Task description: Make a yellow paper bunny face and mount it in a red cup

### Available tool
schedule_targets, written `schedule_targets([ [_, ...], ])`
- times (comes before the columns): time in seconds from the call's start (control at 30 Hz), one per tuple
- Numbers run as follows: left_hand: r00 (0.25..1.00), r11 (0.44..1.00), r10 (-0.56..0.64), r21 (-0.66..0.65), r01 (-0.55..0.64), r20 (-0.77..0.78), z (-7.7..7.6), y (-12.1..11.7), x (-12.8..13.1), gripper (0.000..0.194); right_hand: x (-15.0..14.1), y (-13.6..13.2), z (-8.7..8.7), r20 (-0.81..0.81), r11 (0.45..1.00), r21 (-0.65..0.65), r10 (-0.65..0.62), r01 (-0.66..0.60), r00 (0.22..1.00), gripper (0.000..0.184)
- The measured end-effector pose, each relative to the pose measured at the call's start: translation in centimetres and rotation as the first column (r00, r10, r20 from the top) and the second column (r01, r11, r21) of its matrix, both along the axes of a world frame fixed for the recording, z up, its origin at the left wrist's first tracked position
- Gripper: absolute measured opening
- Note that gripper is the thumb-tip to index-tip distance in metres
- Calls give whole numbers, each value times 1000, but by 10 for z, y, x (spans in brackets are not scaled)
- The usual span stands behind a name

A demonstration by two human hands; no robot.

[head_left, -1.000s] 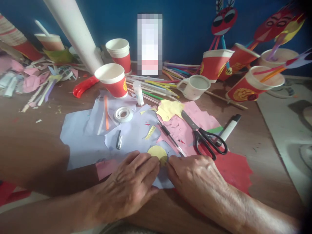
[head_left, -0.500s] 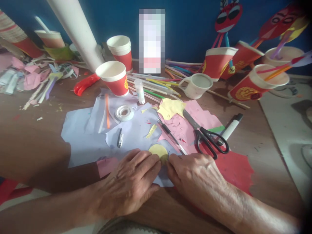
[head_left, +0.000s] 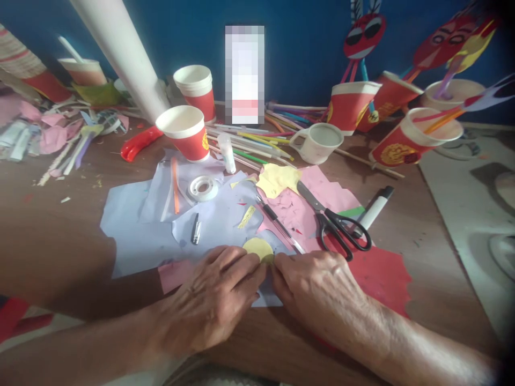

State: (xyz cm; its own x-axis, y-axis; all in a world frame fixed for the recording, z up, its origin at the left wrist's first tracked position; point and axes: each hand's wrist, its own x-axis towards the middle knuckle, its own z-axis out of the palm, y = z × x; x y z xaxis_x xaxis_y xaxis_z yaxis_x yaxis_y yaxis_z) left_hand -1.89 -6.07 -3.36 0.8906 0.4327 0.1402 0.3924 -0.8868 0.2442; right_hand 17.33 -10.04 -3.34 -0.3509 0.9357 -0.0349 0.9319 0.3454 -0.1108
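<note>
A round yellow paper disc [head_left: 258, 248] lies between my hands, its near edge partly covered by my fingers. My left hand [head_left: 227, 287] has its fingers curled closed at the disc's left and near side. From the right, my right hand [head_left: 311, 276] pinches the disc's near right edge. Blue-grey paper [head_left: 137, 230] spreads beneath. Just beyond the disc are a black-capped pen [head_left: 279, 220] and a strip of patterned yellow paper [head_left: 247, 217]. Black-handled scissors [head_left: 340, 225] rest open on pink and red paper, beyond my right hand.
A tape roll [head_left: 203, 188], a glue bottle [head_left: 226, 153] and a white mug [head_left: 321, 143] stand farther back. Red paper cups [head_left: 185, 134], a red stapler-like tool [head_left: 139, 143] and coloured sticks [head_left: 257, 145] line the rear. A marker [head_left: 374, 212] lies right; paper scraps [head_left: 56, 134] heap left.
The view has shifted slightly, so most things sit a little farther left. Both hands stay at the yellow disc, with only small finger movement.
</note>
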Motion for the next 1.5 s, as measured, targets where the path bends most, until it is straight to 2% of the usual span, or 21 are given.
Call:
schedule_targets([
  [0.27, 998, 999, 3, 39, -1, -55, -2, -1, 4, 25, 12, 1, 8, 82, 999, -31, 19, -17, 996, 17],
  [0.37, 1000, 999, 16, 40, -16, 2, -5, -3, 3, 26, 24, -1, 14, 70, 998, 48, 35, -39, 997, 18],
  [0.5, 999, 1000, 19, 21, -20, 43, -9, -4, 0, 26, 32, -5, 20, -41, 985, 153, 92, -84, 995, 18],
  [0.6, 1000, 1000, 3, 0, -3, 6, -8, -3, -1, 27, 30, -7, 16, -109, 987, 66, 151, -144, 983, 17],
  [0.7, 1000, 1000, -5, -6, 5, -5, -4, -1, 1, 23, 25, -9, 5, -83, 983, 1, 183, -183, 980, 24],
  [0.8, 1000, 1000, -2, 10, 2, 19, -1, 0, 2, 19, 19, -12, -1, -44, 977, 82, 200, -196, 979, 31],
  [0.9, 1000, 1000, -2, 11, 2, -6, 1, 0, 2, 21, 15, -13, 3, 10, 960, 165, 226, -225, 974, 35],
  [0.97, 1000, 1000, -6, 5, 6, -10, 1, 1, 2, 22, 14, -14, 7, 49, 953, 175, 242, -247, 969, 37],
  [1.07, 1000, 1000, -13, -19, 13, 12, 0, 1, 1, 22, 16, -17, 7, 87, 951, 173, 246, -258, 965, 40],
  [1.2, 997, 996, -12, -86, 18, 71, -3, 2, -1, 24, 19, -21, -2, 110, 943, 175, 269, -285, 957, 43],
  [1.37, 968, 973, 125, -218, -77, 218, 5, 14, -10, 22, 20, -17, -4, 74, 956, 114, 262, -269, 962, 31],
  [1.43, 965, 978, 168, -158, -137, 200, 12, 24, -13, 19, 19, -12, -4, 20, 956, 106, 271, -272, 962, 25],
  [1.5, 970, 984, 179, -32, -176, 162, 18, 36, -14, 15, 18, -7, -4, -30, 953, 130, 279, -273, 960, 21],
])
